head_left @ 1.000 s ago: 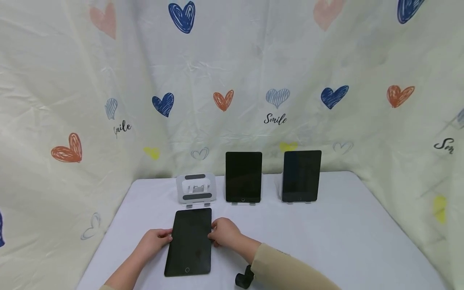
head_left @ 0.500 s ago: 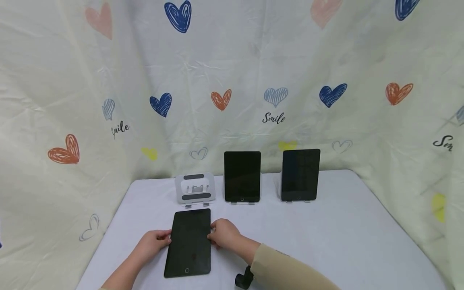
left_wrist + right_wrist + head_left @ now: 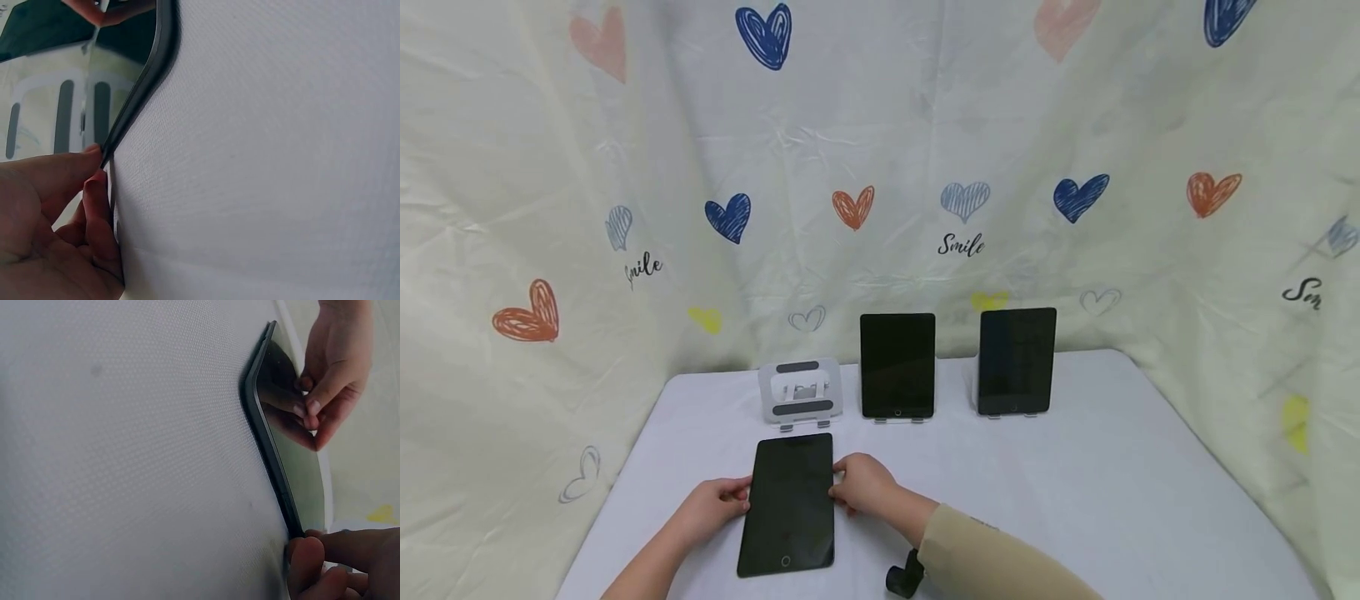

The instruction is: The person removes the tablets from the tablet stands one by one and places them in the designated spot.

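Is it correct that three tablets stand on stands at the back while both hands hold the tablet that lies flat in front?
Not quite: only two tablets stand at the back; the third stand is empty, as the head view shows. Both the left hand and the right hand do hold the flat tablet by its side edges.

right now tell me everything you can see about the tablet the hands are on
The tablet is a thin dark slab with a glossy black screen, switched off, and a round home button at its near end. It lies lengthwise on the white table, just in front of the empty stand. The left hand pinches its left edge and the right hand its right edge. The right wrist view suggests the right edge is raised slightly off the table.
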`<state>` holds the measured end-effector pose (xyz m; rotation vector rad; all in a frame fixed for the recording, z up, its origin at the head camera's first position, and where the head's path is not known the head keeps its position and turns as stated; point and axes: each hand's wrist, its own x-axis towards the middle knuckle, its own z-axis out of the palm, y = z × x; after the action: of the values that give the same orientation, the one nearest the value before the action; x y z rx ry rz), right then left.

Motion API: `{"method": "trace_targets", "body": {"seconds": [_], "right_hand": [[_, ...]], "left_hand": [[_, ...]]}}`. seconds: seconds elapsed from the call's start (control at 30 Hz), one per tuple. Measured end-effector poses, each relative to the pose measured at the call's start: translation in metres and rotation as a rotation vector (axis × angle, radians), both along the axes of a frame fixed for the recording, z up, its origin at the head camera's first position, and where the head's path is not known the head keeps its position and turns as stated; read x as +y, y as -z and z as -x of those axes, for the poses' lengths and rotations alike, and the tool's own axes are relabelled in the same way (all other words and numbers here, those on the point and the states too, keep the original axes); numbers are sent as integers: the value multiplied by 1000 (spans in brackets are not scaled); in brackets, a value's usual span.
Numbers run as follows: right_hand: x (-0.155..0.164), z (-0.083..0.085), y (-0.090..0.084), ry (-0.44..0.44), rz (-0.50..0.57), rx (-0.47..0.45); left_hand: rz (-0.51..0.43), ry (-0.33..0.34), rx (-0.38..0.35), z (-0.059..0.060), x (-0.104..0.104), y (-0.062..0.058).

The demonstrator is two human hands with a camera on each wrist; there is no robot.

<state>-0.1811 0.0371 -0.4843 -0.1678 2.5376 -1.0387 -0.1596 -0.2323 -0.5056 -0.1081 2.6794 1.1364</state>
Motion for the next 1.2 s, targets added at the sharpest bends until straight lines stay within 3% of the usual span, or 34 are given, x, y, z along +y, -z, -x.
{"method": "trace_targets", "body": {"seconds": [0.27,0.6,0.9,1.2], "right_hand": [[2,0,-5,-20,-12,-14],[14,1,-2,-52,58,-22],[32,8,-7,-75,73,9],[46,13,-12,-132,102,41]], "left_hand": [[-23,-15,-11,2,-1,1],[-12,-56,-121,7,0,-4],[-83,-122,-66,10,7,-9],[-144,-120,-34,15,20,-28]]}}
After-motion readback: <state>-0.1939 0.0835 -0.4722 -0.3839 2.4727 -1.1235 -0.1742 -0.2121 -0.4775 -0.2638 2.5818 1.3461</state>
